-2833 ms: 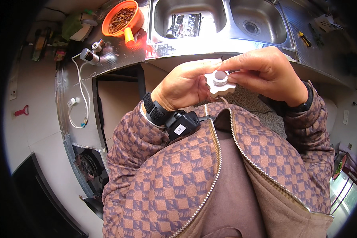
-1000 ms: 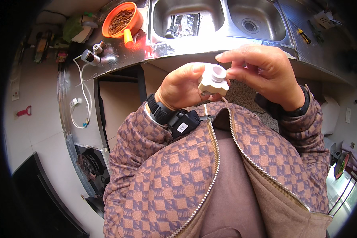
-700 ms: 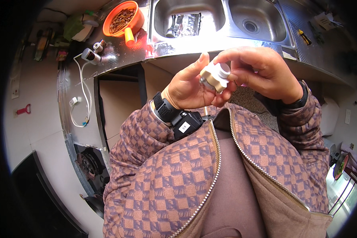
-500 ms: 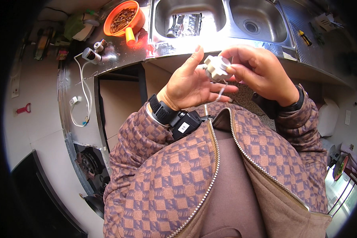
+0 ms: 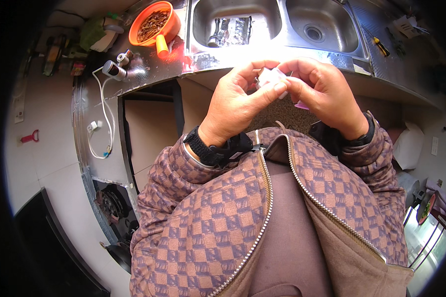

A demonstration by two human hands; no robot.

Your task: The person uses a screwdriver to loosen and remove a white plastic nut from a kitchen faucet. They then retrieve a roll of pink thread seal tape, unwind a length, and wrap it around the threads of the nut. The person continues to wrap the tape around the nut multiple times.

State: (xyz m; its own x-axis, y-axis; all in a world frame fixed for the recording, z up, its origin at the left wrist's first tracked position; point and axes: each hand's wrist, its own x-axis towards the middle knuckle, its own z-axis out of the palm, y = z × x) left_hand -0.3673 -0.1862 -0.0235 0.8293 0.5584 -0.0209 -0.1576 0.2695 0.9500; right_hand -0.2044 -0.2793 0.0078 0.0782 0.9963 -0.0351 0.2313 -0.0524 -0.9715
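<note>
A small white plastic fitting with a lobed rim, like a knob or large nut (image 5: 270, 77), is held up in front of the sink's near edge. Both hands are closed around it, my left hand (image 5: 233, 105) with thumb and fingers on its left side and my right hand (image 5: 327, 91) pinching its right side. Fingers cover much of the fitting, so its far side is hidden. Just under my right hand shows a bit of something pinkish purple (image 5: 301, 105), too little of it to name.
Beyond my hands is a steel double sink (image 5: 284, 29) with a dark-and-silver packet (image 5: 235, 30) in its left basin. An orange long-handled pan (image 5: 176, 24) of brown pieces stands left, near small jars (image 5: 115, 71) and a white cable (image 5: 113, 126). A yellow-black screwdriver (image 5: 381, 47) lies right.
My left hand was spread with its palm up beside the fitting; its fingers have now closed on it. My right hand keeps its pinch. The pale strand hanging below is out of sight.
</note>
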